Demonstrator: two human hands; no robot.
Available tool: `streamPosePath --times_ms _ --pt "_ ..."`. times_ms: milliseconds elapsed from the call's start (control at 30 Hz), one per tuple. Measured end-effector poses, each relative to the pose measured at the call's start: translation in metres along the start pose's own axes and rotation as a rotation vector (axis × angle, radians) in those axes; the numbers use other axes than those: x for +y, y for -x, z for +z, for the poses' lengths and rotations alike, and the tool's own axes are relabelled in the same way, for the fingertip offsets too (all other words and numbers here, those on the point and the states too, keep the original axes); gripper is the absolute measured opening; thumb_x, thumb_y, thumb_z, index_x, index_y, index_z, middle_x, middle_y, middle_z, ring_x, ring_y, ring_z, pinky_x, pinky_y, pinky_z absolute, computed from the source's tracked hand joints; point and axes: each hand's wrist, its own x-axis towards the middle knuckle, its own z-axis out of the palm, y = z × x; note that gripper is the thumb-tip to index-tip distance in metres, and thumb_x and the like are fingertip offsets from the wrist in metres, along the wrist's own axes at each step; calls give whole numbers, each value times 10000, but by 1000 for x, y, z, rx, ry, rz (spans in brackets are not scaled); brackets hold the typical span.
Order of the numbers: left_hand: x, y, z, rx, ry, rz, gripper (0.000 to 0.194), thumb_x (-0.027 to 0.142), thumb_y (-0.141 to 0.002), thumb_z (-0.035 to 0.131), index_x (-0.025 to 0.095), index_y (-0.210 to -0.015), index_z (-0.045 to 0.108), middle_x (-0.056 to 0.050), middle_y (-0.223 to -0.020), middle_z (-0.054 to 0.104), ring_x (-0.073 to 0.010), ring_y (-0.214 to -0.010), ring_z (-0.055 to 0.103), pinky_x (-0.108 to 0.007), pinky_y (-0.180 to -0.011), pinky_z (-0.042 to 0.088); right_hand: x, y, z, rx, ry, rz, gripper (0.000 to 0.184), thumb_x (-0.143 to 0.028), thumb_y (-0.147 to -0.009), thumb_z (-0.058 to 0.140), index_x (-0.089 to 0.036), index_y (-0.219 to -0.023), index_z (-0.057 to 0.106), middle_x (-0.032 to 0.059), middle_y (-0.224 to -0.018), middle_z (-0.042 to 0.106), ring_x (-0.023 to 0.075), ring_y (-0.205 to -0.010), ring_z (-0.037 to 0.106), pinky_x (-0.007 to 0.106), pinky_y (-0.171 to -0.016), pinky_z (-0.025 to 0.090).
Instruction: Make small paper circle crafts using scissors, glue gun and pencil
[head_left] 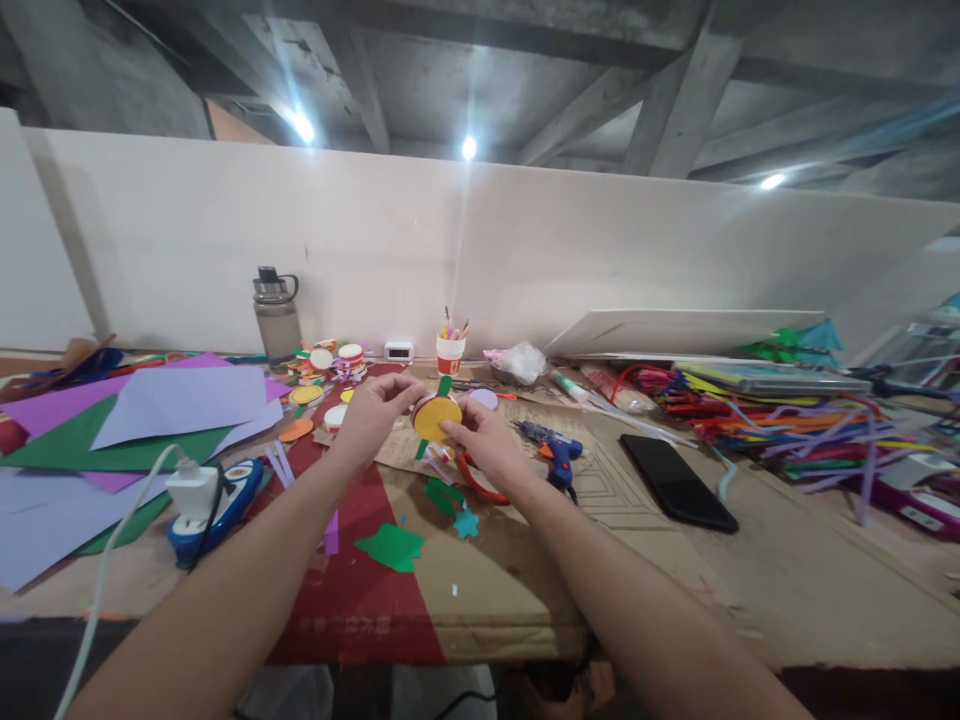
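Observation:
Between my two hands, above the cardboard-covered table, is a round yellow paper disc (437,424) with a reddish edge and green strips sticking out at its top and bottom. My left hand (384,408) pinches it at the upper left edge. On the right side, my right hand (480,437) grips it with the thumb over the yellow face. Below them lie a green paper scrap (391,547), a teal star-shaped piece (466,523) and red-handled scissors (481,480), partly hidden by my right hand.
A blue glue gun (559,455) and a black phone (677,482) lie on the right, before piled coloured strips (795,430). Leftward are paper sheets (180,408), a power strip (217,510) with a white cable, and a bottle (276,318). A paper cup (450,358) stands behind.

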Motion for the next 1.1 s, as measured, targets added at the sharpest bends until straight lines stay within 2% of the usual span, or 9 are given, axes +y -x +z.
streamPosePath --times_ms 133,267,500,633,733,800,933,1100 --pt "-1 -2 -4 134 118 17 326 485 -764 670 160 -783 676 -50 -782 695 -144 -733 609 -250 -670 432 -3 2 2 -4 -54 33 221 -326 -711 652 -178 -862 587 -23 -737 592 89 -577 465 225 -538 372" --pt "-7 -5 -10 220 272 -66 322 475 -745 697 154 -751 669 -34 -744 669 -116 -689 584 -228 -631 404 -5 4 1 37 -114 100 236 -334 -686 671 -184 -846 585 -48 -650 558 78 -503 431 226 -486 336" --pt "-15 -9 -15 197 392 -270 323 394 -682 760 138 -874 723 -84 -856 725 -150 -760 643 -242 -653 438 0 4 1 119 -263 186 300 -360 -671 715 -179 -890 619 -39 -631 557 62 -464 408 213 -445 309" --pt "-15 -9 -13 201 385 -315 321 374 -627 789 125 -816 720 -78 -796 724 -143 -691 635 -247 -631 445 4 4 1 112 -270 208 316 -367 -680 725 -170 -903 617 -38 -621 562 63 -454 424 211 -442 319" --pt "-17 -7 -10 163 353 -333 335 384 -605 801 118 -788 713 -68 -735 710 -132 -628 615 -242 -595 431 3 4 1 126 -263 192 328 -362 -670 727 -166 -906 613 -43 -600 561 65 -445 422 209 -435 322" --pt "-19 -6 -9 134 321 -319 303 378 -613 803 120 -729 694 -48 -675 686 -113 -584 587 -233 -577 416 1 5 1 111 -230 195 297 -351 -678 716 -167 -884 607 -48 -575 553 66 -437 425 208 -436 329" --pt "-18 -7 -11 154 355 -271 310 349 -591 825 139 -573 597 1 -553 606 -81 -513 517 -221 -551 394 2 5 4 19 -167 228 220 -316 -690 689 -178 -828 586 -59 -542 530 58 -409 399 198 -411 310" --pt "-10 -12 -23 267 488 -211 321 402 -590 818 135 -688 670 -15 -631 651 -97 -594 580 -214 -584 409 8 5 11 -91 -9 334 206 -279 -711 660 -195 -869 559 -79 -521 523 63 -386 415 173 -368 289"
